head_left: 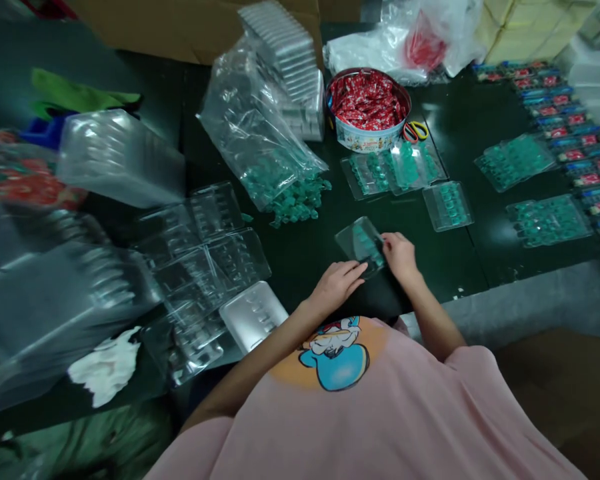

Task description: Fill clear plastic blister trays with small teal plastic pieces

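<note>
A clear plastic blister tray point(364, 241) with a row of small green pieces lies tilted near the table's front edge, between my hands. My left hand point(338, 283) grips its lower left edge, fingers pressed together. On the tray's right edge, the fingers of my right hand point(399, 255) are closed. A loose pile of green pieces point(296, 200) spills from a clear plastic bag point(260, 127) beyond my hands. Another filled blister tray point(449, 205) lies to the right, and more filled trays point(395, 167) lie behind it.
Empty blister trays point(207, 267) are spread at left, beside tall tray stacks point(120, 160). A round tin point(370, 139) of red packets stands at the back, with scissors point(416, 131) next to it. Packed items point(575, 140) line the right side.
</note>
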`<state>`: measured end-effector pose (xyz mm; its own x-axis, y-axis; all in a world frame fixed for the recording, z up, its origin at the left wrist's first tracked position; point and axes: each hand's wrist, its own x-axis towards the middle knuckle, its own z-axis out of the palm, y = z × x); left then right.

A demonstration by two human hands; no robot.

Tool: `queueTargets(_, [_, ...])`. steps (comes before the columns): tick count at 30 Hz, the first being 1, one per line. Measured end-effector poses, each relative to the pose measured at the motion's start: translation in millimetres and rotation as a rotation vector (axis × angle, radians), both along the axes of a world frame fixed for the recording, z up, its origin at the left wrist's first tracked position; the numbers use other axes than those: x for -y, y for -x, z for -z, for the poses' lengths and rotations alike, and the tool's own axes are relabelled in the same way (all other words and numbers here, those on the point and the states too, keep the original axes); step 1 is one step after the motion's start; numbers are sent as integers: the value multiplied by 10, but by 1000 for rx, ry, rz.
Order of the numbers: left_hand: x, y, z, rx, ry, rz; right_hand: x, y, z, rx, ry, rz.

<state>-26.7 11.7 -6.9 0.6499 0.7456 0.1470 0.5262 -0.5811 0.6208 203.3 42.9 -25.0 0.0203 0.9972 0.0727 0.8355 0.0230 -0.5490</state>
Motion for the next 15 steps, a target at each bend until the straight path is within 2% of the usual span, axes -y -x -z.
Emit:
queueTargets(4, [25,95,-122,56,-23,-104,-79,-765,-62,162,-82,275])
queueTargets(7, [59,209,-159,77,-40,-166,-243,-1157,-87,257,-81,445])
queueTargets(10, [113,405,-195,75,-52,-288,-395,-1374,-84,288,-72,531])
queueTargets(15, [243,1046,-307,43,-79,-665,-493,-1513,-78,278,-113,623])
